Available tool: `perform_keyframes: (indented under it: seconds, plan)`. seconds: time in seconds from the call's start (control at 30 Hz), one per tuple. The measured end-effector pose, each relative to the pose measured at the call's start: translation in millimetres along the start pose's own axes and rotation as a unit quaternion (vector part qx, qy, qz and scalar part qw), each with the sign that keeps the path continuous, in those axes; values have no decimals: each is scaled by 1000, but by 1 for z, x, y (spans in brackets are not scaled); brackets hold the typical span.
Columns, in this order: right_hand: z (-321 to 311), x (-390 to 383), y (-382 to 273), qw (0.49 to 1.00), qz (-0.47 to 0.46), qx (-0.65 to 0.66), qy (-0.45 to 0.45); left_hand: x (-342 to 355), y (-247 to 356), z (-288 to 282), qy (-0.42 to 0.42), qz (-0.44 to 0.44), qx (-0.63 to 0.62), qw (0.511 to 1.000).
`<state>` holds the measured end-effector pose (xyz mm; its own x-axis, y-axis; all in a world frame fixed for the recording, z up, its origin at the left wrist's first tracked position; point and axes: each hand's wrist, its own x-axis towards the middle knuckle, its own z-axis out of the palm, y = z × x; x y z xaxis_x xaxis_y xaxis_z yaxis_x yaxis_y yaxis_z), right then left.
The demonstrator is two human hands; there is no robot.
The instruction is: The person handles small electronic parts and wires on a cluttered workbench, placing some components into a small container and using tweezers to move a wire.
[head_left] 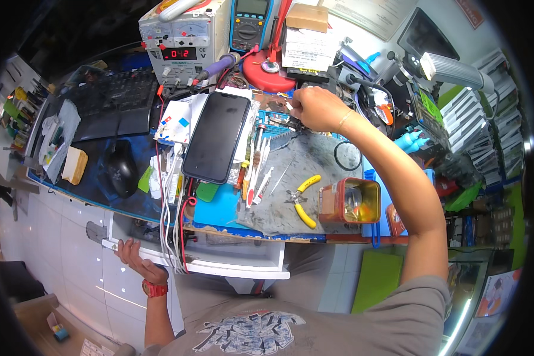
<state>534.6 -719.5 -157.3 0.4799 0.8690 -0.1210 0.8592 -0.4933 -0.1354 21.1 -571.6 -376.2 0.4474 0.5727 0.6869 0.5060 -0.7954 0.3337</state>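
Note:
My right hand [318, 109] reaches to the back of the bench with its fingers closed and pointing down. What they hold, if anything, is hidden beneath the hand, among small parts and a blue tray [274, 130]. Low at the left, my left hand [140, 261] lies against the white front of a pulled-out drawer [234, 267], its fingers apart and slightly bent. A dark phone [217, 137] rests on papers. Yellow-handled cutters [305, 202] lie on a worn grey mat [279, 207], beside a red square tin [332, 204]. Brushes and tweezers [264, 185] lie between phone and mat.
White and red cables [173, 237] hang over the bench edge across the drawer. A power supply [178, 54] and a blue multimeter [250, 24] stand at the back. A keyboard [117, 98] and mouse [121, 168] occupy the left; a lamp [457, 72] juts in from the right.

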Motion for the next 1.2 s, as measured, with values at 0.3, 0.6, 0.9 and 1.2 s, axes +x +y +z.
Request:
perform_keyframes:
  seconds: [0.3, 0.6, 0.9, 1.2]
  plan:
    - [15, 19, 6, 999, 22, 35, 32, -2, -1, 1, -1, -5, -3, 1000]
    - [7, 31, -10, 995, -4, 61, 73, -3, -2, -1, 3, -3, -4, 1000]
    - [25, 53, -27, 988, 106, -38, 103, -3, -3, 1, 0, -1, -5, 1000]
    - [36, 60, -12, 993, 66, 3, 101, -5, -5, 2, 5, -1, -9, 1000]
